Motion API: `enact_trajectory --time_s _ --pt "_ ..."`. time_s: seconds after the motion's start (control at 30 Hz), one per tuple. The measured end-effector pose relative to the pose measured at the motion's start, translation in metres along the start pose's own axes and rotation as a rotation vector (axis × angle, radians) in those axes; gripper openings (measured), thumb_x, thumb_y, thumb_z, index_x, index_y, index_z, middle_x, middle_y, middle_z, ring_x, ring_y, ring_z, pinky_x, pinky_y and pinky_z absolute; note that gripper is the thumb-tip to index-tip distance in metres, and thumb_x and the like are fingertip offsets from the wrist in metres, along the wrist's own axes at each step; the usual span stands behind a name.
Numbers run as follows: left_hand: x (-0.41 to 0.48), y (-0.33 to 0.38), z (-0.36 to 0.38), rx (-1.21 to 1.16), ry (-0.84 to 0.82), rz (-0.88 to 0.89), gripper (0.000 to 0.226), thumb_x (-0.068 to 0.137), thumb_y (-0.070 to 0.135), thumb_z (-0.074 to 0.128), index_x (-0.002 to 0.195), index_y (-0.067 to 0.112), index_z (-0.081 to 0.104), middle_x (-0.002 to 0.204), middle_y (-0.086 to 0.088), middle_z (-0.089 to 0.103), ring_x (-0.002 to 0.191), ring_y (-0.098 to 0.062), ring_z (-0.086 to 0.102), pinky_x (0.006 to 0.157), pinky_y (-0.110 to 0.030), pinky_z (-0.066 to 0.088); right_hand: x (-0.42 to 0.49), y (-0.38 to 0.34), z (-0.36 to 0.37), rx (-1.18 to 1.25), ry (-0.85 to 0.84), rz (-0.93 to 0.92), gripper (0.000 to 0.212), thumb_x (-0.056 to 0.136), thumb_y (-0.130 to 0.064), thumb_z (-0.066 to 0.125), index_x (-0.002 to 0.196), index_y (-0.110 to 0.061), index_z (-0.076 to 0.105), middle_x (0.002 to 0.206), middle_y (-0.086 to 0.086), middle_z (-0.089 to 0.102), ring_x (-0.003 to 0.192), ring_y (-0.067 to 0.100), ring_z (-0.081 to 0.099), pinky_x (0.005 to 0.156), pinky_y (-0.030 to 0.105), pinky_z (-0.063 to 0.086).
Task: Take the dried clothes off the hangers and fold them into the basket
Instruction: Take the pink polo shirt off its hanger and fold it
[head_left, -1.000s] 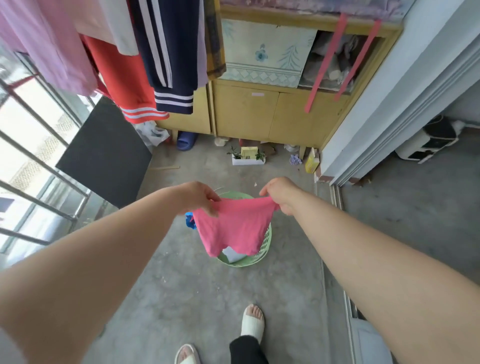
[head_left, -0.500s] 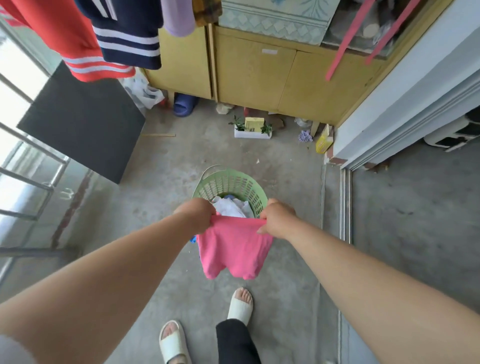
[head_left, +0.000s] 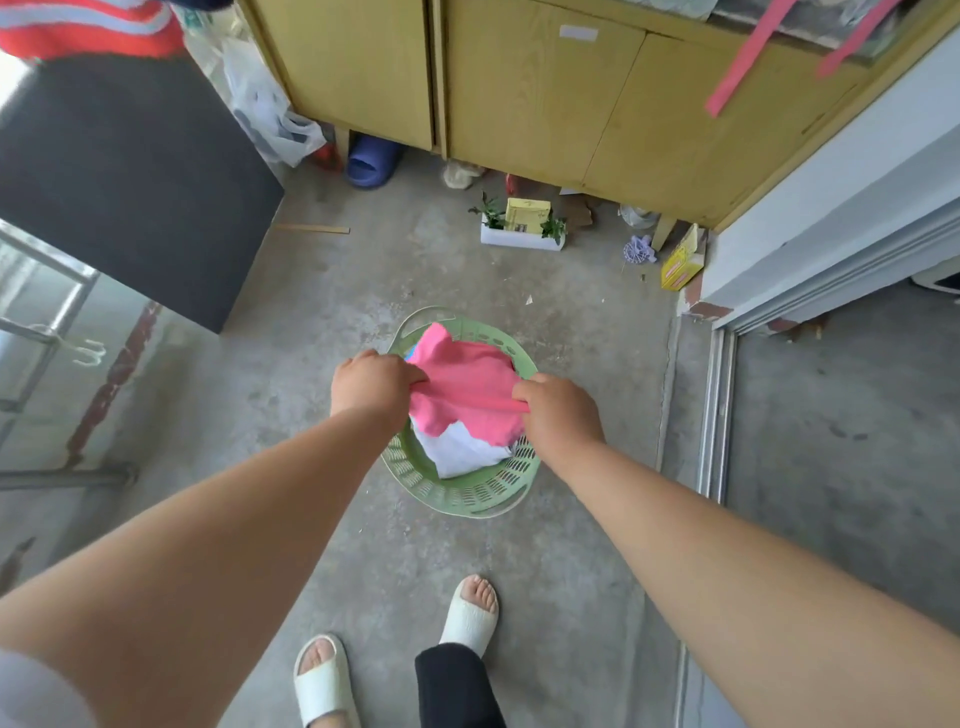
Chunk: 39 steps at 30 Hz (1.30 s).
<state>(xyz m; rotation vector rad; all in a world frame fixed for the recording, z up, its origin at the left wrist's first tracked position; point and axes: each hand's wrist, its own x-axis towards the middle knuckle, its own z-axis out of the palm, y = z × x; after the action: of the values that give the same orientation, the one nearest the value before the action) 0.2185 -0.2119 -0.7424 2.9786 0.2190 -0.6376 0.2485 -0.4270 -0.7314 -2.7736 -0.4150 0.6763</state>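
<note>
A folded pink garment lies over the top of the round green basket on the concrete floor. My left hand grips the garment's left edge and my right hand grips its right edge, both directly above the basket. White cloth shows in the basket under the pink piece, with a bit of blue at the far rim. A red striped garment hangs at the top left.
A yellow wooden cabinet stands ahead with a blue slipper, a plastic bag, a small white planter and a yellow box at its foot. A dark panel leans at the left by a metal railing. My sandalled feet are below.
Both hands have lowered the pink garment from hanging in front of the basket down onto it. The view has tilted down, so most hanging clothes have left the frame.
</note>
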Motion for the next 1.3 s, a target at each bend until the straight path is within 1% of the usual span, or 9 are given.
enact_trajectory --time_s 0.1,0.17,0.27,0.37,0.57,0.73,1.1,1.2,1.3 --pt "0.002 -0.004 0.024 -0.025 0.014 0.010 0.033 0.090 0.024 0.052 0.110 0.048 0.064 0.111 0.013 0.066 0.104 -0.021 0.052 0.086 -0.030 0.041 0.004 0.007 0.022 -0.149 -0.015 -0.125 0.031 0.080 -0.001 0.048 0.103 -0.013 0.065 0.104 0.008 0.059 0.101 0.028 0.052 0.066 0.028 0.031" --pt "0.000 -0.007 0.045 -0.040 -0.135 -0.030 0.033 0.092 0.028 0.050 0.118 0.047 0.059 0.118 0.012 0.062 0.112 -0.020 0.050 0.092 -0.030 0.038 0.003 0.011 0.042 -0.178 -0.154 -0.127 0.036 0.084 -0.002 0.045 0.112 -0.017 0.065 0.111 0.007 0.057 0.108 0.028 0.049 0.076 0.028 0.035" --pt "-0.011 -0.011 0.070 -0.008 -0.451 -0.071 0.048 0.091 0.022 0.054 0.130 0.049 0.048 0.134 0.011 0.052 0.126 -0.017 0.046 0.104 -0.032 0.034 -0.001 0.014 0.073 -0.218 -0.468 -0.063 0.042 0.087 -0.001 0.044 0.117 -0.020 0.065 0.120 0.007 0.059 0.112 0.030 0.053 0.094 0.032 0.044" --pt "-0.019 -0.019 0.079 0.003 -0.575 -0.093 0.046 0.091 0.022 0.056 0.127 0.052 0.050 0.135 0.012 0.052 0.127 -0.014 0.048 0.106 -0.032 0.033 -0.004 0.013 0.088 -0.201 -0.564 -0.009 0.041 0.086 0.000 0.046 0.116 -0.019 0.066 0.118 0.006 0.063 0.108 0.030 0.060 0.095 0.038 0.049" --pt "-0.018 -0.031 0.066 -0.073 -0.550 -0.050 0.041 0.092 0.023 0.055 0.128 0.042 0.054 0.132 0.008 0.056 0.117 -0.016 0.056 0.094 -0.031 0.049 0.007 -0.003 0.079 -0.178 -0.557 0.005 0.039 0.086 0.001 0.047 0.117 -0.012 0.065 0.124 0.014 0.061 0.115 0.031 0.057 0.095 0.042 0.051" --pt "-0.021 -0.030 0.045 -0.128 -0.500 0.003 0.042 0.093 0.023 0.056 0.133 0.034 0.051 0.133 0.002 0.055 0.115 -0.020 0.056 0.097 -0.033 0.048 0.011 -0.020 0.062 -0.129 -0.508 0.002 0.028 0.087 -0.001 0.052 0.110 -0.010 0.066 0.112 0.010 0.066 0.102 0.028 0.062 0.090 0.040 0.053" --pt "-0.056 -0.026 -0.034 -0.161 -0.438 0.055 0.040 0.093 0.024 0.056 0.133 0.027 0.053 0.133 -0.001 0.055 0.116 -0.020 0.055 0.095 -0.028 0.043 -0.017 -0.053 -0.023 -0.066 -0.370 -0.019 0.026 0.088 -0.001 0.050 0.107 -0.008 0.066 0.108 0.011 0.066 0.100 0.028 0.062 0.089 0.039 0.053" --pt "-0.067 -0.025 -0.069 -0.193 -0.394 0.036 0.039 0.092 0.025 0.057 0.131 0.028 0.054 0.129 -0.001 0.058 0.113 -0.020 0.056 0.094 -0.028 0.045 -0.027 -0.067 -0.059 -0.005 -0.296 -0.042 0.023 0.087 -0.001 0.051 0.101 -0.012 0.066 0.105 0.007 0.066 0.097 0.026 0.062 0.082 0.033 0.053" --pt "-0.079 -0.020 -0.103 -0.212 -0.353 0.047 0.038 0.092 0.025 0.058 0.130 0.026 0.056 0.127 0.000 0.059 0.113 -0.019 0.056 0.093 -0.027 0.044 -0.036 -0.084 -0.089 0.016 -0.240 -0.085 0.023 0.086 -0.002 0.058 0.103 -0.016 0.067 0.107 0.004 0.066 0.094 0.022 0.061 0.074 0.026 0.047"
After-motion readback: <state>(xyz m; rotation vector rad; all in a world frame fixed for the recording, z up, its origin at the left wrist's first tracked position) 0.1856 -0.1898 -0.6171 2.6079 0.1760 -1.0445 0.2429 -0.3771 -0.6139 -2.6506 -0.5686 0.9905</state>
